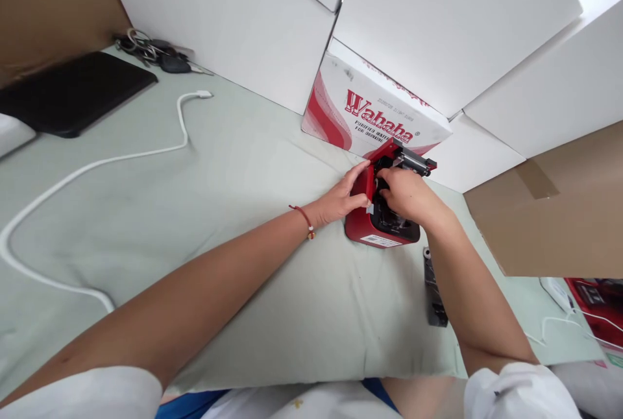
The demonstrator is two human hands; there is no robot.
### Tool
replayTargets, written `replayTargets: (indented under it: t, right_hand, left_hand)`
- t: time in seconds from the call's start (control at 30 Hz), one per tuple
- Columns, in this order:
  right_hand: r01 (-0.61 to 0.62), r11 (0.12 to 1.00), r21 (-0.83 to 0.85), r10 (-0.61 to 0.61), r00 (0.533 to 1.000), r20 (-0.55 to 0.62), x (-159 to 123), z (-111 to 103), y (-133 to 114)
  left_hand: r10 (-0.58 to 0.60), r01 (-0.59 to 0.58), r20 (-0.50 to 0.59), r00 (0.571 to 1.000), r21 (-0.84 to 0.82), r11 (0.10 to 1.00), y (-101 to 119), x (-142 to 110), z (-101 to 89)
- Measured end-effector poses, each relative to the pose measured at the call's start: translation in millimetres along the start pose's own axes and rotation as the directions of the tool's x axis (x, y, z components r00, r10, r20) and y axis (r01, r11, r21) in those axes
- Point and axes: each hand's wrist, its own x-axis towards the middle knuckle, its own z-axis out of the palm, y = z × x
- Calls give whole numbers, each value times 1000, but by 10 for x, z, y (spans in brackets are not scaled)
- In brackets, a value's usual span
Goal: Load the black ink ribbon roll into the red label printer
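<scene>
A small red printer (360, 227) with a black inside stands on the pale green cloth, its black-and-red cover (411, 161) raised. My left hand (341, 202) grips its left side, thumb and fingers spread along the red rim. Inside the opening are the fingertips of my right hand (406, 192), bent and pressed close together; whatever they hold or touch is hidden. A white label (380, 240) shows low on the printer's near face. Beside my right forearm lies a black cartridge-like part (433, 289) with a pale round end, partly covered by the arm.
A Wahaha water carton (374, 114) stands right behind the printer, against white boxes (233, 17). Brown cardboard (559, 211) borders the right. On the left lie a white cable (97, 163), a black flat device (82, 91) and keys (160, 52).
</scene>
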Motion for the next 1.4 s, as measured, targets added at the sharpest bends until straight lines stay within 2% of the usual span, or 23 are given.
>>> replayTargets:
  t: [0.13, 0.17, 0.23, 0.27, 0.33, 0.37, 0.4, 0.47, 0.57, 0.67, 0.77, 0.83, 0.9, 1.0, 1.07, 1.27, 1.33, 1.4]
  right_hand:
    - [71, 994, 84, -69, 997, -27, -42, 67, 97]
    - [104, 983, 151, -93, 993, -74, -122, 87, 130]
    - [170, 939, 299, -89, 960, -265, -358, 161, 179]
    - [202, 914, 353, -51, 918, -393, -500, 226, 189]
    - [240, 909, 341, 25, 784, -620, -785, 426, 165]
    - [261, 916, 306, 26, 721, -693, -909, 560, 132]
    - [286, 922, 259, -6, 681, -732, -1010, 708, 87]
    - [280, 946, 163, -59, 643, -764, -1135, 1012, -23]
    - [188, 978, 93, -42, 611, -791, -1155, 1352, -162]
    - [170, 976, 133, 3, 606, -796, -1096, 1471, -189]
    - [214, 959, 186, 18, 610, -792, -1068, 1464, -153]
    - [234, 951, 202, 20, 605, -796, -1072, 1450, -137]
    - [232, 947, 224, 30, 626, -779, -1084, 1444, -135]
    - [224, 943, 248, 42, 655, -754, -1100, 1442, -142]
    - [246, 939, 240, 33, 630, -776, -1105, 1439, -142]
    - [323, 925, 203, 4, 524, -852, -1094, 1434, -136]
    - [326, 922, 210, 13, 517, -856, -1093, 1435, -145]
    - [319, 922, 221, 20, 529, -848, -1100, 1432, -158]
  left_hand:
    - [-42, 42, -14, 999, 12, 999, 70, -14, 25]
    - [-48, 48, -18, 999, 14, 999, 85, -17, 30]
    - [-54, 55, -21, 998, 13, 998, 104, -17, 38]
    - [-61, 61, -23, 998, 10, 998, 104, -15, 39]
    - [-83, 83, -30, 996, 3, 997, 90, -5, 36]
    - [-89, 89, -35, 995, -3, 996, 77, 0, 30]
    - [-90, 90, -38, 995, -9, 996, 61, 3, 23]
    - [-77, 76, -36, 996, -28, 997, 31, -1, 6]
    - [-66, 65, -11, 998, -75, 995, 12, -30, -13]
    - [-54, 49, -48, 997, -98, 994, 43, -23, -14]
    - [-31, 29, -193, 981, -9, 1000, 139, 106, 10]
    - [5, 20, -316, 949, 76, 997, 247, 265, 40]
    - [70, -20, -375, 925, 136, 991, 381, 444, 74]
    - [133, -90, -283, 950, 160, 983, 564, 621, 123]
    - [157, -119, -215, 964, 177, 977, 642, 609, 149]
    - [266, -206, -115, 957, 377, 903, 703, 100, 164]
    - [294, -238, -80, 952, 406, 882, 669, -59, 162]
    - [316, -267, -52, 947, 420, 868, 607, -153, 158]
